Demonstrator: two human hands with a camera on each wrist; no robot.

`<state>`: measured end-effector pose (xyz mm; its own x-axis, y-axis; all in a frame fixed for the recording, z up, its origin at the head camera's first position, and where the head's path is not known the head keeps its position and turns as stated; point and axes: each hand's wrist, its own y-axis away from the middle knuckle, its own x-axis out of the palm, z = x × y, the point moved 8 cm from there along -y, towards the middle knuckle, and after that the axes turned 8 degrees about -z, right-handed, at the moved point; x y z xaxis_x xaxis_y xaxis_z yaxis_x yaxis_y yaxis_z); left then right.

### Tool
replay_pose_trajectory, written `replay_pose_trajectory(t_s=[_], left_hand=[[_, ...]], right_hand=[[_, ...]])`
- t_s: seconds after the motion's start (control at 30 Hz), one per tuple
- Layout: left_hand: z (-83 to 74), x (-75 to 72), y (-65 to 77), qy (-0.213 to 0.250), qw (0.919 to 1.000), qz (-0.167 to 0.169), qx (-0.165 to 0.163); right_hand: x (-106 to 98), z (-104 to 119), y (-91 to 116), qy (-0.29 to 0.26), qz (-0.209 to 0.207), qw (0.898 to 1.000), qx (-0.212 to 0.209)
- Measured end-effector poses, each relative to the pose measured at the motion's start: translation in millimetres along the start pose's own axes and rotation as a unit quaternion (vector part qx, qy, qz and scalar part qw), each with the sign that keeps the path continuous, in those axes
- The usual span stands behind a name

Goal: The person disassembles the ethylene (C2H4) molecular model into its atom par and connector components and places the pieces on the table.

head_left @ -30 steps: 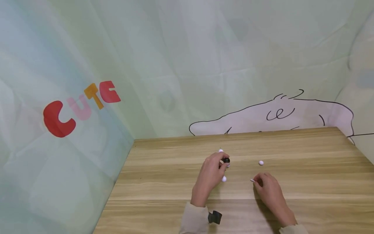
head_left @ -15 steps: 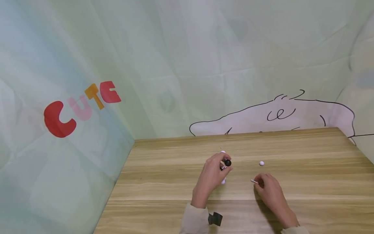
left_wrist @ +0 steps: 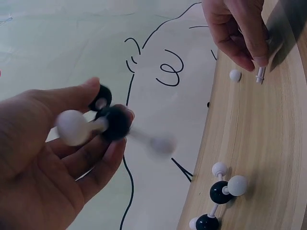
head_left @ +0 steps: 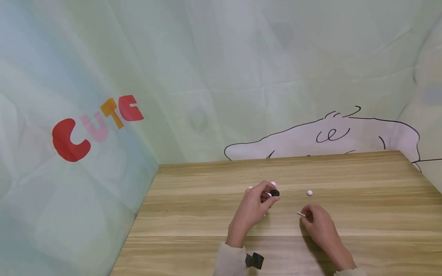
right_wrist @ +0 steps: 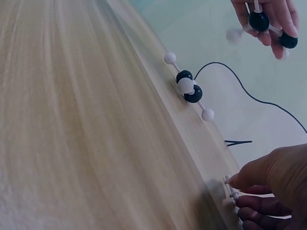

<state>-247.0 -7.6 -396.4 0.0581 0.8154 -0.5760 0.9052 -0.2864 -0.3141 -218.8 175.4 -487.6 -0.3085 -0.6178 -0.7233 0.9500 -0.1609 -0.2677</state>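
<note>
My left hand [head_left: 253, 203] holds a ball-and-stick molecule model [left_wrist: 115, 123] above the table. Its two black balls and white balls on short sticks show in the left wrist view, where one white ball is blurred. Low over the tabletop, my right hand [head_left: 319, 223] pinches a short white connector stick [head_left: 301, 214] between thumb and fingers. Just beyond that hand lies a loose white ball [head_left: 309, 193]. A second model [right_wrist: 193, 94], also of black and white balls, rests on the table; the left hand mostly hides it in the head view.
The wood-grain table [head_left: 193, 214] meets a pale printed backdrop [head_left: 207, 76] at its far and left sides. A black strap piece [head_left: 254, 260] hangs at the left cuff.
My left hand has shifted slightly right and turned the molecule model, so its black ball end now points toward the right. The right hand stays almost in place with the stick.
</note>
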Motion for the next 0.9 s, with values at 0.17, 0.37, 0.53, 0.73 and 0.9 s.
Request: replay_pose_trajectory(t_s=[0.17,0.37,0.53,0.73,0.9], left_hand=[[0.9,1.0,0.9,0.056,0.9982,0.013,-0.013],[0.2,1.3,2.6,0.111,0.9935,0.026,-0.010],[1.2,1.9,3.5,0.148,0.9882,0.035,-0.016],[1.4,4.7,3.2,0.202,0.9774,0.045,-0.045],[-1.8,7.8,3.8,0.212,0.9731,0.056,-0.072]], right_hand=[[-1,0,1,-0.007,0.006,1.000,0.002],[-3,0,0,-0.004,0.011,1.000,0.002],[-11,6,-2,-0.007,-0.003,1.000,-0.003],[-32,28,-8,-0.048,-0.054,0.997,-0.025],[-46,49,-11,-0.085,-0.090,0.991,-0.055]])
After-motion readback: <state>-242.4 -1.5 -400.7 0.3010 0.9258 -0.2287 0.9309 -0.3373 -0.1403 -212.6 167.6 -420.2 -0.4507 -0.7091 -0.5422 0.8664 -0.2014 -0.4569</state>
